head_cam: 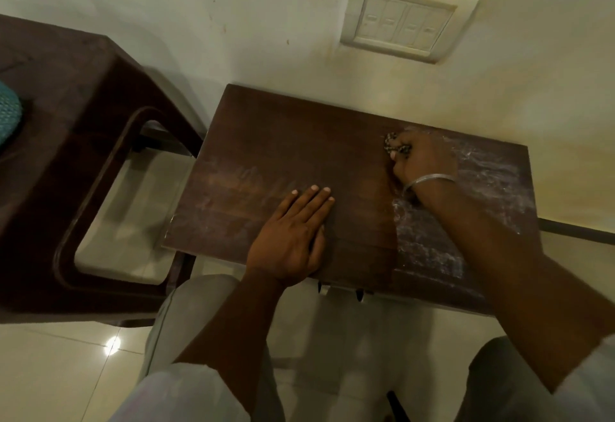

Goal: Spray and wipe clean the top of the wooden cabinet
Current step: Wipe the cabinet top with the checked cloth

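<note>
The fingers [399,157] of the right hand [424,160] are curled tight round a small dark speckled cloth [392,141], which bunches out past the knuckles and is pressed onto the far right part of the cabinet top [283,142]. A thin silver bangle [429,180] circles that wrist. The fingers [316,203] of the left hand [289,238] lie straight and pressed together, palm flat on the wood near the front edge, well apart from the cloth. White streaks [432,245] cover the right end of the dark brown top, around and nearer than the right hand; the left part looks darker with only faint smears. The cabinet stands against a pale wall [266,22] that carries a white switch plate [402,25] above it. To the left stands a brown moulded chair [66,122] with something teal [8,115] on its seat. Glossy light tiles make up the floor [50,371].
</note>
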